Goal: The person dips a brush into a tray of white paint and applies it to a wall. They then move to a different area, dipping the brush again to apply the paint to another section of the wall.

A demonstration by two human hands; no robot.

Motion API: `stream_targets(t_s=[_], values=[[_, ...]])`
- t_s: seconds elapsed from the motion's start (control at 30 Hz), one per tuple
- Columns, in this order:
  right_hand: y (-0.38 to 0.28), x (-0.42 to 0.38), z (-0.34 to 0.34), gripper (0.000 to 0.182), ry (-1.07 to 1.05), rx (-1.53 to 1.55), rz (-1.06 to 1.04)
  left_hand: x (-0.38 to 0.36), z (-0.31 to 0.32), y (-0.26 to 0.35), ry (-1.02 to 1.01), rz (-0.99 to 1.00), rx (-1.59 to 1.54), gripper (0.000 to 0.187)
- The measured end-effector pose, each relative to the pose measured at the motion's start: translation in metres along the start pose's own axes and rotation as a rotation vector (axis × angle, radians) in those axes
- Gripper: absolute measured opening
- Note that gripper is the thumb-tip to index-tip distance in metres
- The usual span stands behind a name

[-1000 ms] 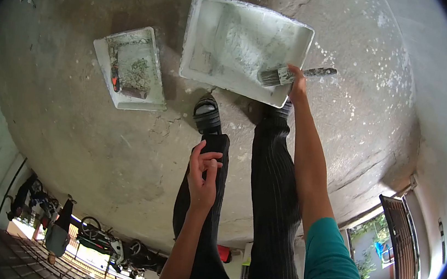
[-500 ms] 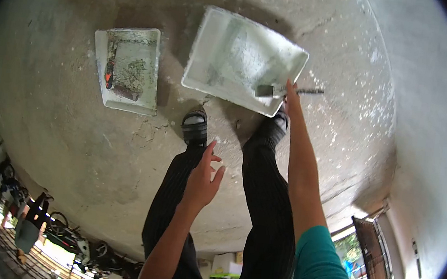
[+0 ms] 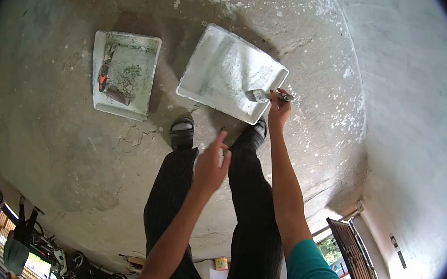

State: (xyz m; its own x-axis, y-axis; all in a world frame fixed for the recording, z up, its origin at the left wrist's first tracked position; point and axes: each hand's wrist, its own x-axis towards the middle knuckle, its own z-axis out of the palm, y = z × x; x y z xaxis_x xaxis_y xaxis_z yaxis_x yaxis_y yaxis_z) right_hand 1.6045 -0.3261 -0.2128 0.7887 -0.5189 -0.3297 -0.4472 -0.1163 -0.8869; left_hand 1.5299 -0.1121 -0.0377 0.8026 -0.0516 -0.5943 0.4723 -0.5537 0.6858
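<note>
Showing in the head view over the right end of the big tray, the brush has a broad, flat head with dark grey bristles, a whitish smeared band behind them and a mottled handle in dark and pale tones. The right hand has its grip pinching the handle, fingers bent around it and hiding part of it. Whether the bristles touch the tray's floor, I cannot tell.

The big tray is white, streaked with grey inside, and sits askew on the bare, stained concrete floor. To its left, well apart, stands the small tray, holding grey debris and an orange-marked tool. The left sandal is near the big tray's lower edge; the right sandal is just beside its lower corner. The left hand, its grip spread with the index finger reaching forward, hangs above the legs. The tray's right rim passes beneath the brush's handle.

The brush's bristles point left, into the tray, and its handle end points right, out past the rim. Its long axis runs nearly level across the view.
</note>
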Motion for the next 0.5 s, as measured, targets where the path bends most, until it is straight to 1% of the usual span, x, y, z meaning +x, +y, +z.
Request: stream_targets(t_s=[0.03, 0.07, 0.1, 0.13, 0.17, 0.2, 0.23, 0.27, 0.3, 0.33, 0.4, 0.43, 0.47, 0.5], values=[[-0.015, 0.000, 0.005, 0.020, 0.015, -0.042, -0.076, -0.006, 0.009, 0.005, -0.039, 0.027, 0.014, 0.050], [-0.027, 0.002, 0.015, 0.020, 0.009, -0.045, -0.087, -0.011, 0.015, 0.006, -0.082, 0.053, 0.029, 0.048], [-0.039, 0.004, 0.025, 0.019, -0.027, -0.007, -0.156, -0.019, 0.017, 0.004, -0.076, 0.054, 0.022, 0.048], [-0.050, 0.008, 0.039, 0.018, -0.067, 0.040, -0.231, -0.023, 0.020, 0.001, -0.207, 0.015, 0.126, 0.046], [-0.068, 0.008, 0.057, 0.015, -0.105, -0.015, -0.267, -0.020, 0.021, -0.003, -0.331, -0.028, 0.235, 0.044], [-0.073, 0.015, 0.073, 0.012, -0.185, -0.160, -0.243, -0.016, 0.016, -0.003, -0.306, -0.036, 0.239, 0.044], [-0.076, 0.018, 0.092, 0.011, -0.234, -0.108, -0.244, -0.018, 0.010, -0.005, -0.194, 0.022, 0.149, 0.042], [-0.061, 0.027, 0.113, 0.015, -0.292, 0.084, -0.360, -0.024, 0.001, -0.004, -0.095, 0.079, 0.064, 0.039], [-0.062, 0.029, 0.129, 0.018, -0.358, 0.221, -0.310, -0.029, -0.012, 0.004, -0.100, -0.017, -0.015, 0.036], [-0.064, 0.032, 0.141, 0.019, -0.390, 0.227, -0.318, -0.031, -0.022, 0.009, -0.103, -0.013, -0.004, 0.036], [-0.059, 0.038, 0.153, 0.022, -0.531, 0.022, -0.250, -0.031, -0.034, 0.011, -0.085, -0.050, 0.051, 0.035], [-0.040, 0.045, 0.164, 0.026, -0.574, 0.091, -0.223, -0.022, -0.029, 0.004, -0.061, -0.027, 0.060, 0.035], [-0.039, 0.042, 0.168, 0.028, -0.628, 0.241, -0.207, -0.011, -0.020, -0.007, 0.015, -0.006, 0.137, 0.036], [-0.039, 0.042, 0.174, 0.029, -0.644, 0.311, -0.195, -0.005, -0.016, -0.012, 0.069, 0.003, 0.206, 0.036]])
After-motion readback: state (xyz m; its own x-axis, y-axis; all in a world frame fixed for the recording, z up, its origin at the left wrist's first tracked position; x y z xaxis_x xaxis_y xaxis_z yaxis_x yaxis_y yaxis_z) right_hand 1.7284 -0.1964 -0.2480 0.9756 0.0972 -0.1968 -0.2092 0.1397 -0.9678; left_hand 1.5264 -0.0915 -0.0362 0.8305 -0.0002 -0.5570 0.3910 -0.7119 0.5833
